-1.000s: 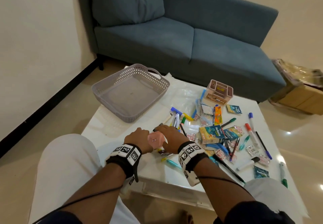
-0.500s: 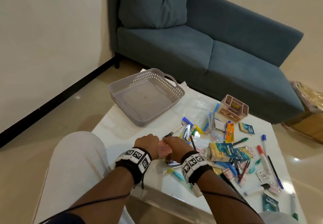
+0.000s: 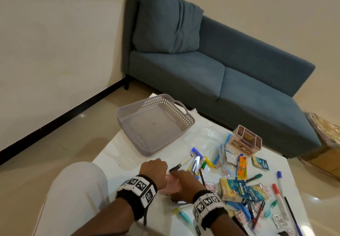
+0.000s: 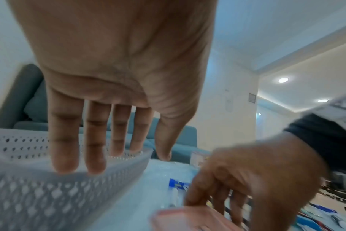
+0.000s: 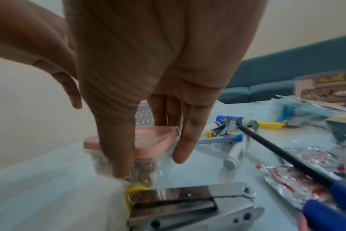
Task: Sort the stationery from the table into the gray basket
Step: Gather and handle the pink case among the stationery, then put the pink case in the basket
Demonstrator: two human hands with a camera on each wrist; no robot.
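Stationery [image 3: 239, 184] lies scattered at lower right of the worktop [image 3: 117, 154]; a pink-lidded box [image 5: 132, 140] is pinched by the right hand [image 3: 185, 180], the left hand [image 3: 154, 169] spread alongside. A lift toward the unfilled gray basket [image 3: 128, 110], centre frame, is judged next.

Right hand [image 5: 148, 78] reaching down, thumb and fingers [image 5: 185, 140] set on either side of a small clear box with pink lid [image 5: 148, 137], round metal bits inside. Just below, a metal stapler [image 5: 188, 206] with a yellow end. To the right, a black pen [image 5: 282, 153], a white marker [image 5: 235, 154], a blue-capped pen [image 5: 221, 140], red-printed sachets [image 5: 298, 179]. Teal sofa [image 5: 286, 75] behind the white table [image 5: 49, 187].
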